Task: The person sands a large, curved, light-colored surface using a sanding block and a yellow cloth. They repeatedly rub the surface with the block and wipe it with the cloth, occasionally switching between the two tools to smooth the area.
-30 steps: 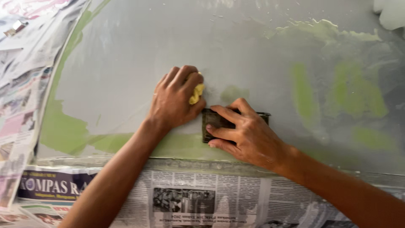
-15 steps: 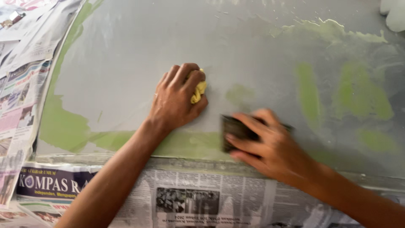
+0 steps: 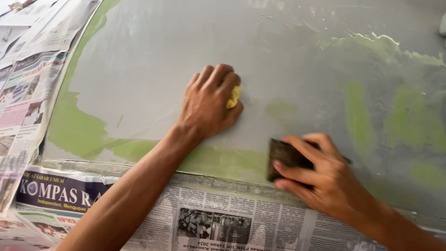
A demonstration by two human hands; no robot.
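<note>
My left hand (image 3: 209, 103) rests palm-down on a wet grey panel (image 3: 162, 60) with green patches, its fingers closed over a small yellow sponge (image 3: 233, 97). My right hand (image 3: 320, 173) presses a dark sanding block (image 3: 284, 157) flat against the panel near its lower edge, fingers spread across the top of the block. The two hands are about a hand's width apart, the right one lower and to the right.
Newspaper sheets (image 3: 209, 218) mask the area below the panel and along its left side (image 3: 23, 93). Green streaks (image 3: 357, 116) and water runs mark the panel's right half. A pale object (image 3: 442, 24) shows at the top right edge.
My right hand has slid the sanding block to the right and slightly down along the panel's lower edge. My left hand with the sponge has stayed in place.
</note>
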